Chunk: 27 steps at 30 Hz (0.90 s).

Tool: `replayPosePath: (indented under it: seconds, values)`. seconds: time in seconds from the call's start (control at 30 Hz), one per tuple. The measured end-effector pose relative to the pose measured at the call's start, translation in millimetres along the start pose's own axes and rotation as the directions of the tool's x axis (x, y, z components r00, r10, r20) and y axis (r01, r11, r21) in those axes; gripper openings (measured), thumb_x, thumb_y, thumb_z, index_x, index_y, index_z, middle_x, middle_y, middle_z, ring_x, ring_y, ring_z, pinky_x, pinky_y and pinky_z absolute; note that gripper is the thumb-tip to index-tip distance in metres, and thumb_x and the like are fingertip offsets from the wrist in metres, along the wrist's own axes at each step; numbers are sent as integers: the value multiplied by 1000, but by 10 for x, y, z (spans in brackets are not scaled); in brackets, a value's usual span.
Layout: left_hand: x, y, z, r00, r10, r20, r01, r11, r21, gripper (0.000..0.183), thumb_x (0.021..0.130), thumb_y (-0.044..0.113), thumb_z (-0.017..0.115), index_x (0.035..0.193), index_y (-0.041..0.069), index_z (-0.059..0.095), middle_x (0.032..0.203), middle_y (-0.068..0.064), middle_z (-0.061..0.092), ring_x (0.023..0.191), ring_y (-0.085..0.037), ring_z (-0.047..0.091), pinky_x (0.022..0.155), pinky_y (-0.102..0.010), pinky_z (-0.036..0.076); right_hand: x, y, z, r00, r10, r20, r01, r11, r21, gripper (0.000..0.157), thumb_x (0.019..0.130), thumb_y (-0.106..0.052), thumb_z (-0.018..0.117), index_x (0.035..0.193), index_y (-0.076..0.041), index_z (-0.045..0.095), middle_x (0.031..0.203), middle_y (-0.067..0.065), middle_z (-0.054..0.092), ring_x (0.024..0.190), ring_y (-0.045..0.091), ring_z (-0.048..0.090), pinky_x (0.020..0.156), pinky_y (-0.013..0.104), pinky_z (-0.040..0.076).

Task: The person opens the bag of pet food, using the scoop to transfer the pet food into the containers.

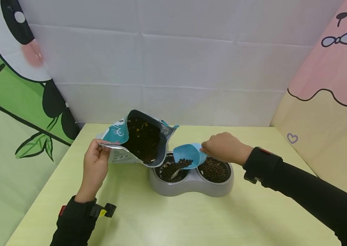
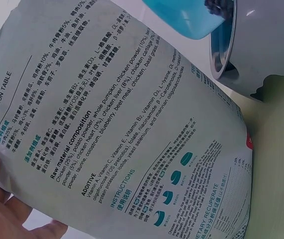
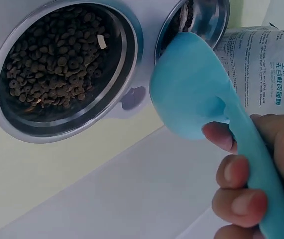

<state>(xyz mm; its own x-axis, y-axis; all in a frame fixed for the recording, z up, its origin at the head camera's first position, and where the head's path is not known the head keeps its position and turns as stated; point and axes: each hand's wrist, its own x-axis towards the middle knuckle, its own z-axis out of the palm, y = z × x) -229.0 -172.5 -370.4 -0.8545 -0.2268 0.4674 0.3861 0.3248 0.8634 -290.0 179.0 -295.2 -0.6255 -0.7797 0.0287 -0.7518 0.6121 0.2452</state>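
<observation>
My left hand (image 1: pixel 97 167) pinches the rim of an opened pet food bag (image 1: pixel 119 154), tilted so its mouth and the dark kibble inside face me. In the left wrist view the bag's printed back (image 2: pixel 117 124) fills most of the picture. With my right hand (image 1: pixel 225 147) I grip the handle of a blue scoop (image 1: pixel 189 153), fingers curled round it in the right wrist view. The scoop is tipped over the left bowl (image 1: pixel 173 179) of a grey double feeder (image 1: pixel 192 188), and kibble spills off its lip. Brown kibble (image 3: pixel 57 59) lies in the right bowl (image 1: pixel 229 171).
The feeder stands on a pale yellow table (image 1: pixel 161 218). A white cloth wall (image 1: pixel 185 68) rises behind it. Cartoon-printed panels flank the table, a green one (image 1: pixel 16 102) at left and a pink and cream one (image 1: pixel 330 78) at right.
</observation>
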Motion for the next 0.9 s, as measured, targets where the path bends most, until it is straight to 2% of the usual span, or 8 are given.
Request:
replayPosePath:
  seconds: [0.57,0.7,0.9]
  values:
    - [-4,14,-1,1000,0,4,0,1000,-11,13,95,6,40,106,-2,42,108,-10,57,109,-17,48,91,-27,40,51,-98,-91,998,-32,-53,27,995,-97,28,88,-28,58,64,-17,47,48,-5,31,44,10,32,42,24,21]
    - [-3,9,-2,1000,3,4,-3,1000,-16,13,95,6,40,106,-2,42,108,-10,57,109,-17,48,91,-27,40,40,-71,-123,1000,-5,-29,3,998,-68,28,89,-28,57,64,-18,46,49,-5,33,45,10,33,42,24,23]
    - [-2,4,0,1000,7,4,-7,1000,-26,13,95,5,40,105,-2,42,109,-11,58,110,-18,48,90,-24,40,-12,19,-191,998,53,19,-53,998,28,30,91,-28,51,64,-20,44,51,-6,34,49,12,36,45,27,27]
